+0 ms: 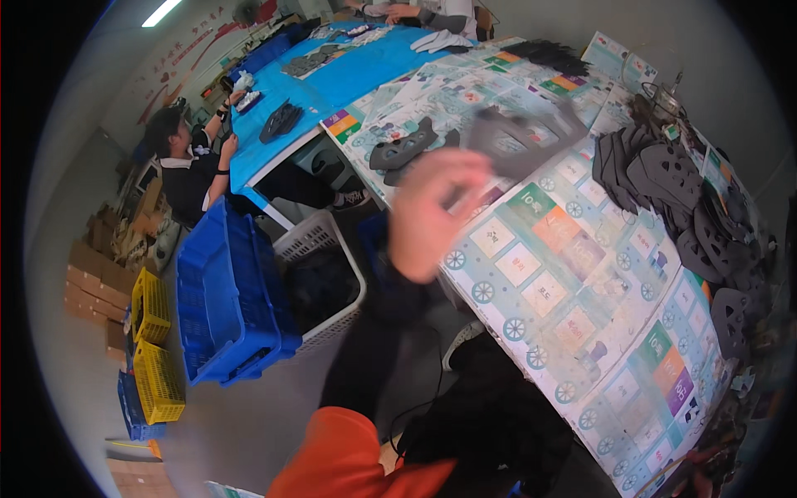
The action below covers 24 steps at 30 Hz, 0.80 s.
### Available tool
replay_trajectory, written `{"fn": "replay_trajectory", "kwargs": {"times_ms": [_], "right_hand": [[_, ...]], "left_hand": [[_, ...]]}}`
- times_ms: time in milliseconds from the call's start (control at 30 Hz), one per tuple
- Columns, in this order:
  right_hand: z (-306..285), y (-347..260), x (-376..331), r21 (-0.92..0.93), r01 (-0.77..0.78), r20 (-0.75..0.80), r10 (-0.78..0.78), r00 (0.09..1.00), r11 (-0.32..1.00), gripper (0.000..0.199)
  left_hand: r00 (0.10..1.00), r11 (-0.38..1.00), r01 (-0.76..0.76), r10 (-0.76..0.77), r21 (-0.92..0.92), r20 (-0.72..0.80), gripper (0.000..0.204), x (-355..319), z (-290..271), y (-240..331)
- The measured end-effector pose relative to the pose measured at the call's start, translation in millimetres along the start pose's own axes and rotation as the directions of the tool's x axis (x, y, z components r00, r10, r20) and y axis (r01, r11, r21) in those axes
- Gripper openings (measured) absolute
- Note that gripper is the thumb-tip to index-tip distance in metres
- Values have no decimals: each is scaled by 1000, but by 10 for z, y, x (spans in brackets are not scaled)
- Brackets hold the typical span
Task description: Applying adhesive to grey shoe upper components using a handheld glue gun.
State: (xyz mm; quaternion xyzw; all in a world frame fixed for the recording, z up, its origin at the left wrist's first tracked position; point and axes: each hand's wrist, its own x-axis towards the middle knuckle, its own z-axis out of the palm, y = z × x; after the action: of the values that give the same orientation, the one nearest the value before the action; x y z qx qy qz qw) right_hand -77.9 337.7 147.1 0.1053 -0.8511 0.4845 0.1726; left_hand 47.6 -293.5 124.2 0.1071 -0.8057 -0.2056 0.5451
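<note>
My left hand (pixel 438 212) is raised over the near left edge of the patterned table, smeared by motion, its fingers seeming to curl. A dark grey foam-like sheet piece with cut-out holes (pixel 523 145) lies just beyond the fingertips, also blurred. Whether the fingers touch it I cannot tell. Left of it, similar dark cut-out pieces (pixel 405 148) rest on the table, partly hidden by the hand. My right hand is out of view.
Heaps of dark cut-out pieces (pixel 664 170) line the table's right side. Blue crates (pixel 224 299) and a white basket (pixel 332 328) stand left of the table. A co-worker (pixel 187 162) sits at the blue-covered table (pixel 365 70); another person's hands (pixel 398 12) show at its far end.
</note>
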Motion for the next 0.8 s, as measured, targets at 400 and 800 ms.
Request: {"fn": "replay_trajectory", "kwargs": {"times_ms": [400,800], "right_hand": [[161,-217,-38,79,23,-56,-19,998,997,12],[390,-527,-81,353,-363,76,360,930,862,41]], "left_hand": [[864,857,498,-503,-131,-8,15,-73,-918,-3793],[914,903,406,-395,142,-97,32,155,-598,-2337]]}}
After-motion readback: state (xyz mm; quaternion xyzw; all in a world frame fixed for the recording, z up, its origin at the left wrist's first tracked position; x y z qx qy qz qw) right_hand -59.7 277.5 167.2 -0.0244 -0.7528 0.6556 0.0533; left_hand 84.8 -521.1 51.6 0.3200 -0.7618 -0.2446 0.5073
